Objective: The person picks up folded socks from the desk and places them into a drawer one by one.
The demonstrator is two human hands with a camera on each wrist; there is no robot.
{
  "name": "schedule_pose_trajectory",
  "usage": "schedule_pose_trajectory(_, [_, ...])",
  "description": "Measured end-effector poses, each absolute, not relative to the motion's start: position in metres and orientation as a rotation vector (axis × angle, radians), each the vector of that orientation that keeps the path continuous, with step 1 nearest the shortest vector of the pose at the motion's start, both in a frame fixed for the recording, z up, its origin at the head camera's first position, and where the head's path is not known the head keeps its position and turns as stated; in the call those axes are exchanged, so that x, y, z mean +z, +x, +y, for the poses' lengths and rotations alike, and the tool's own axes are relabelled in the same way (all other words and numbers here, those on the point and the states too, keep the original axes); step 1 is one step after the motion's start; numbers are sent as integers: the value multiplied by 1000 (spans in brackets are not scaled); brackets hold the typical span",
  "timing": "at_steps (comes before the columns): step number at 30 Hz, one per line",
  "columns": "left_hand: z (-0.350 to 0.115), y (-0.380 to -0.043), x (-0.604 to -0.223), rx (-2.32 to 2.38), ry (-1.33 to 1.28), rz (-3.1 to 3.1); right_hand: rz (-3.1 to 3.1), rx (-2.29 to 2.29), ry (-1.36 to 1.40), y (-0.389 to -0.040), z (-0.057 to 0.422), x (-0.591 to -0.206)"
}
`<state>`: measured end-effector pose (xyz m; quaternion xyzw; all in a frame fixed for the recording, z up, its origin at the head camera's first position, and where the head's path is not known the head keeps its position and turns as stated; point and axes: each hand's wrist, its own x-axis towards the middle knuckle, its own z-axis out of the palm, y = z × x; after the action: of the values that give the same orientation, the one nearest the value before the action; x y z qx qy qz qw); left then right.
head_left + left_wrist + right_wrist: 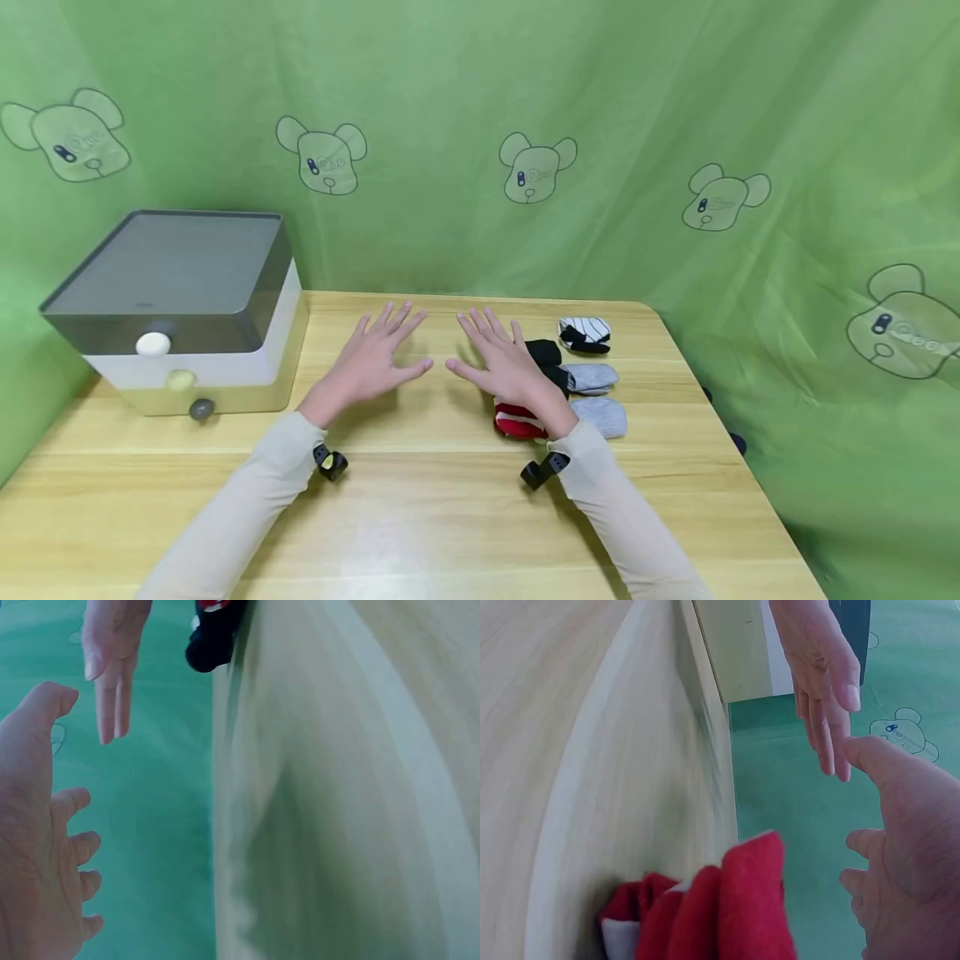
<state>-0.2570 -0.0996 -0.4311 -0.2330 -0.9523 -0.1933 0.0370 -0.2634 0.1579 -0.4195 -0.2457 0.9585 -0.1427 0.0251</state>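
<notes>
Hovering above a wood-grain table, a person's two forearms, in two pale sleeves, lead the eye in from the near side. One black wrist camera sits on each wrist, two in all. Beyond them, the left hand and the right hand face each other without touching, fingers and thumbs spread apart, both holding nothing.

Folded cloth bundles lie together on the table's right half, just beside and partly behind the right hand and wrist. Nearest is one red bundle, soft and thickly folded, with white bands. Two are plain pale grey: a nearer, smooth one and a farther, creased one. Black cloth adjoins the farther grey piece; partly covered by the hand, its count cannot be told. Farthest is one white bundle with thin dark lines and black parts.

On the left stands one three-tier drawer box, dark grey over white over beige, with three round knobs: white, beige and dark grey. Behind everything hangs a green curtain showing five outlined bear heads in the head view.
</notes>
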Motion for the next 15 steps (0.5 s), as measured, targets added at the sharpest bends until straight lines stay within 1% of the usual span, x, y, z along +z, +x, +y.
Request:
schedule_pose_trajectory(7, [-115,-252,-403,-627,-722,-2857,2945,-576,-767,-264,153,-410])
schedule_pose_trajectory(11, [-134,-239,-373,-687,-660,-2766,2906,-700,-813,-265,141,-401])
schedule_pose_trajectory(15, [-163,-222,-335,-770,-574,-2683,2870,-804,-862,-263,122,-386])
